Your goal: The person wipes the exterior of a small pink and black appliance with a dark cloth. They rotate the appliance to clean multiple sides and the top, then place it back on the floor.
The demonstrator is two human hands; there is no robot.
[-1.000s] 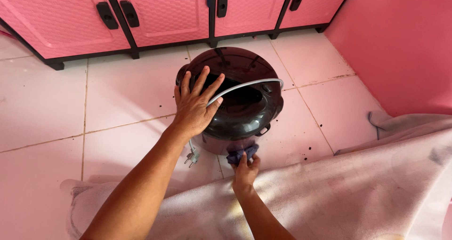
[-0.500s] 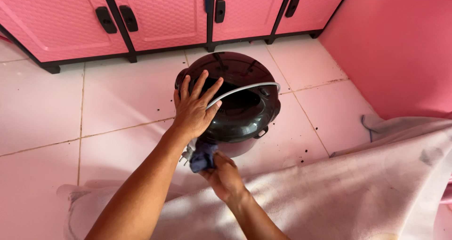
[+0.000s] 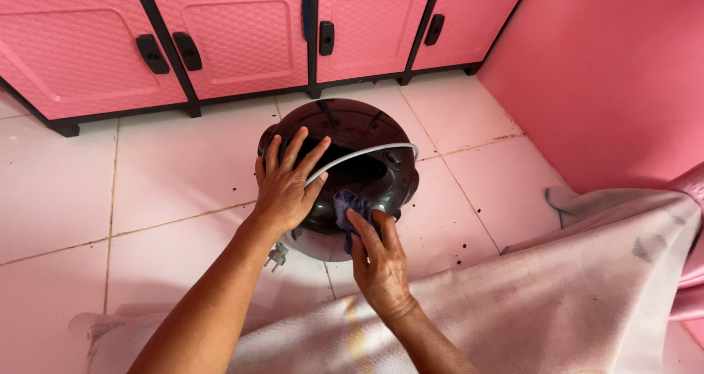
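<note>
left hand (image 3: 282, 187) flat on cooker (image 3: 367, 176) | right hand (image 3: 378, 260) presses cloth (image 3: 348, 204) (purple, seemingly bunched)

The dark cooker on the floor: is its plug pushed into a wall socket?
No. The plug lies loose on the pink floor tiles beside the cooker, just below the left hand.

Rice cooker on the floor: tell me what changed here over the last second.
The right hand carried the purple cloth from the cooker's lower front rim, round its left side, up onto the dark lid, where it now presses it. The left hand stayed spread flat on the lid, by the white cord. The rice cooker itself stayed put on the tiles.
</note>
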